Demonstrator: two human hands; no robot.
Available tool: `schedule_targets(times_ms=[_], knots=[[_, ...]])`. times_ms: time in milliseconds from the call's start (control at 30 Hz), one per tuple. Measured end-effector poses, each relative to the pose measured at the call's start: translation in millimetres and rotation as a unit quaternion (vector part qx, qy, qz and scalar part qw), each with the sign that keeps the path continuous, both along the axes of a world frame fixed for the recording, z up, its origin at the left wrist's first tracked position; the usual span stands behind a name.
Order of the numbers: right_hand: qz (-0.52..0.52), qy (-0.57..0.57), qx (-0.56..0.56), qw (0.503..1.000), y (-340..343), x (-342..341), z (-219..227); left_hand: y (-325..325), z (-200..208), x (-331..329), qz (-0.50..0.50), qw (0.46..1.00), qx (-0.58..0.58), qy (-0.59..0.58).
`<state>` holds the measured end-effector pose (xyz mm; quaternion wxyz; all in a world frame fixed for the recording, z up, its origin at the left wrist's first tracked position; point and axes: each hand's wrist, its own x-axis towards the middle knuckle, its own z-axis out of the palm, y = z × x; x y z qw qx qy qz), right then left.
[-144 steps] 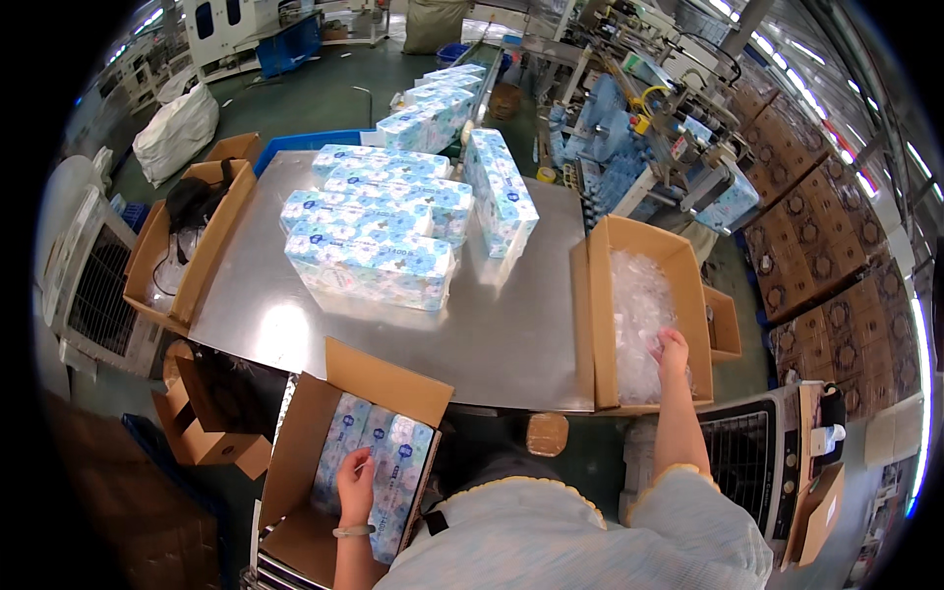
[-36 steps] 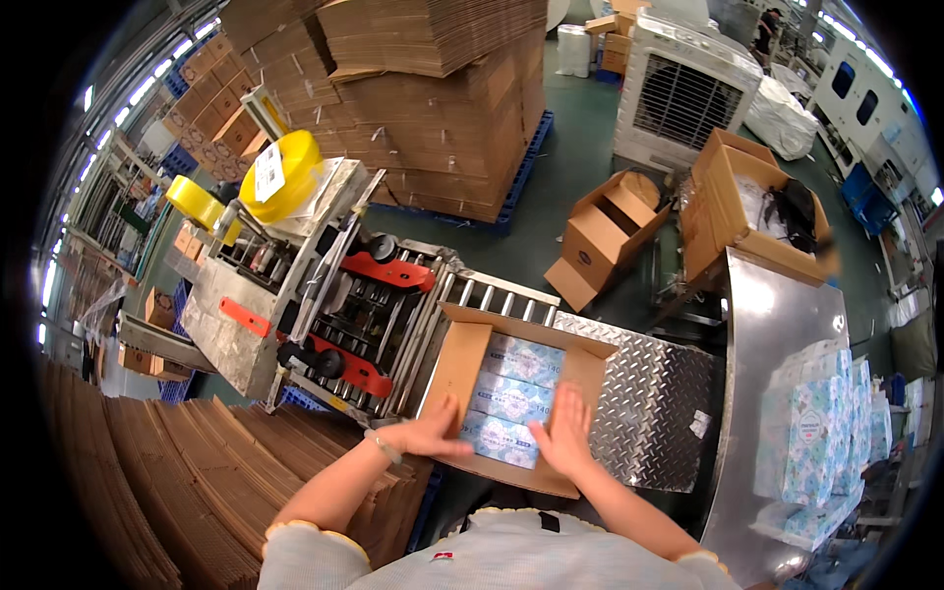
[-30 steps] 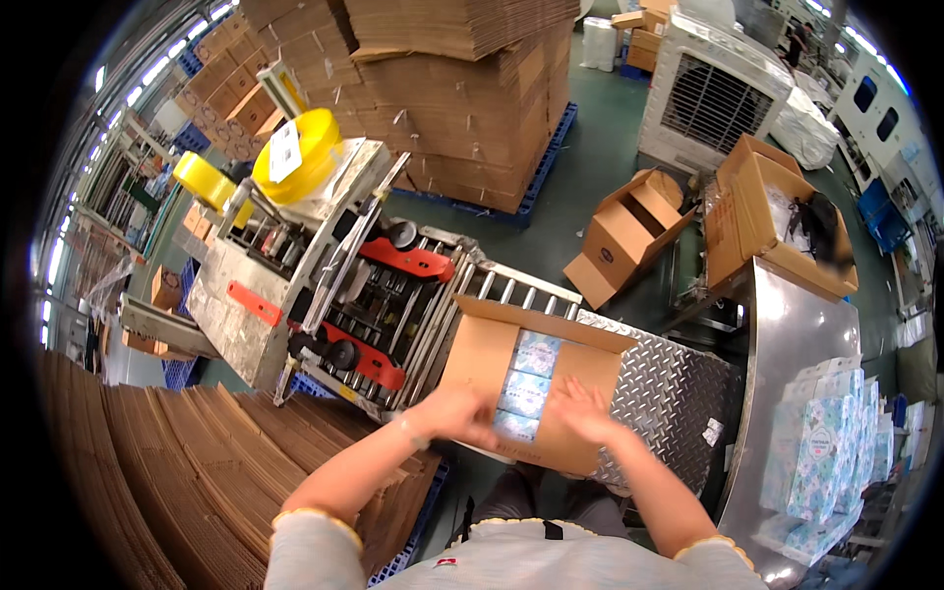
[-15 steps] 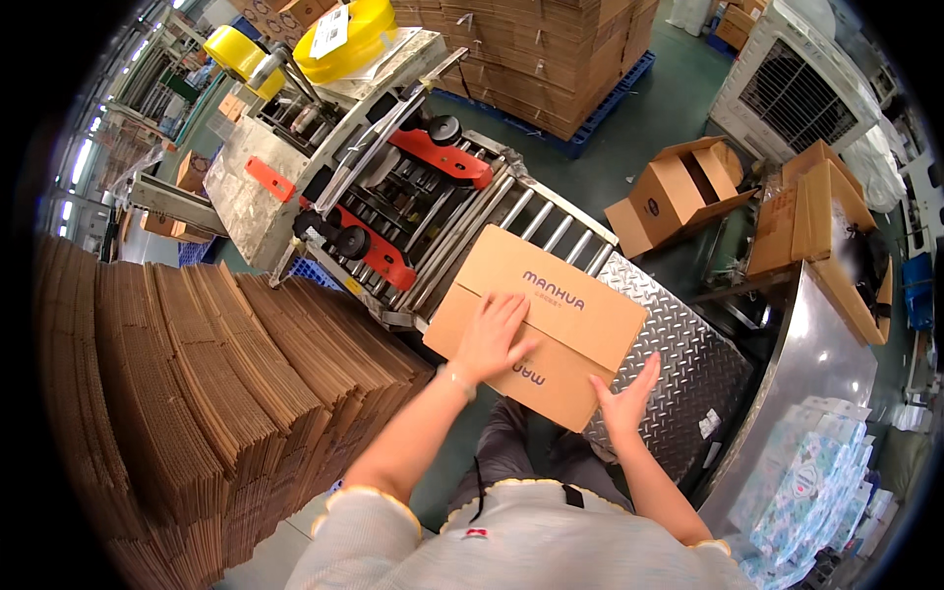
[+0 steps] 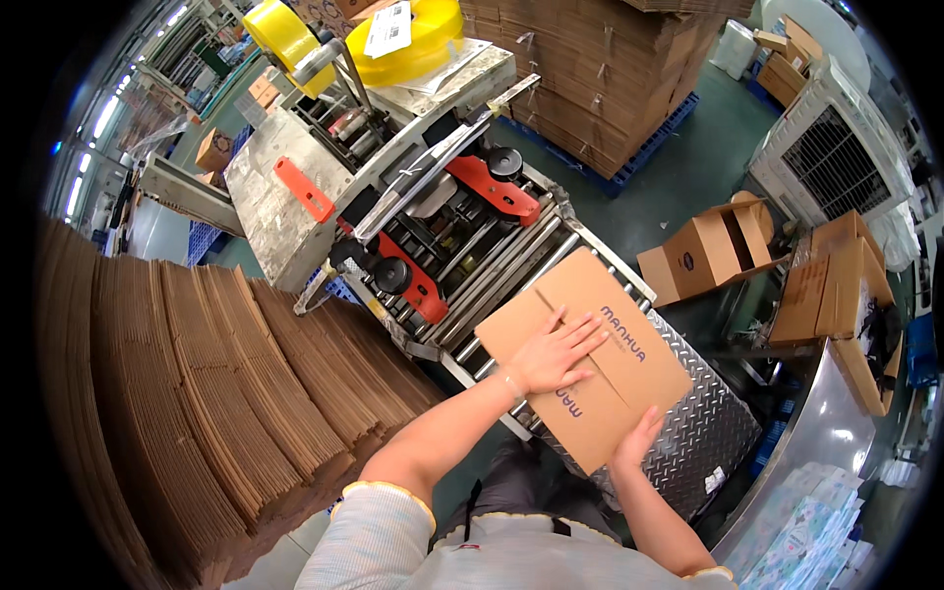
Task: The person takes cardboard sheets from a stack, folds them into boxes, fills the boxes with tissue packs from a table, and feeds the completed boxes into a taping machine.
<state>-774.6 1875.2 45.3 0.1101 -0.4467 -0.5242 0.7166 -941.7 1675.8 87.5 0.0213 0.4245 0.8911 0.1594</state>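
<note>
A closed brown cardboard box (image 5: 654, 369) with dark print lies tilted across the end of the roller conveyor (image 5: 615, 265) and the diamond-plate metal surface (image 5: 713, 418). My left hand (image 5: 551, 359) rests flat on the box top, its fingers spread over the middle seam. At the box's near right corner, my right hand (image 5: 637, 442) grips the edge; part of its fingers is hidden. Just beyond the box stands the carton-sealing machine (image 5: 433, 211), with red guide arms, black wheels and rolls of yellow tape (image 5: 408, 44).
Tall stacks of flattened cardboard (image 5: 226, 383) fill the left side. Strapped cardboard stands on a blue pallet (image 5: 629, 177) at the back. Open cartons (image 5: 703, 258) and a white air cooler (image 5: 831, 147) are far right. Plastic-wrapped packs (image 5: 801, 526) lie on a metal table (image 5: 831, 403).
The box has turned clockwise and shifted toward the conveyor rollers. My left hand has stayed on its top, while my right hand has closed in on its near right corner. The view has shifted.
</note>
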Motion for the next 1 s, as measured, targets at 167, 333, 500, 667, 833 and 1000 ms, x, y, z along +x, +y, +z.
schedule_targets(times_ms=[167,333,500,667,833,1000], knots=[[-0.054,0.012,-0.015,0.998,-63.6,-33.6,2.8,-28.7,-12.3,-43.7,-0.031,0.999,0.012,-0.019],[0.029,0.031,0.046,0.998,-89.2,-135.8,-49.6,-88.4,2.3,-85.6,0.097,0.995,0.004,-0.010],[0.080,0.078,0.142,0.984,-157.9,-215.3,-26.9,-149.8,-12.2,-114.9,0.209,0.977,-0.007,0.044],[0.098,0.058,0.236,0.965,-195.4,-262.3,-22.8,-147.3,49.7,-92.4,0.290,0.947,-0.006,0.137],[0.455,0.012,-0.028,0.890,-102.0,-271.8,-22.1,-245.0,102.9,-60.5,0.516,0.770,0.207,0.313],[0.528,-0.052,-0.038,0.847,-95.9,-170.3,-1.1,-465.9,79.5,-63.3,0.772,0.530,0.296,0.190]])
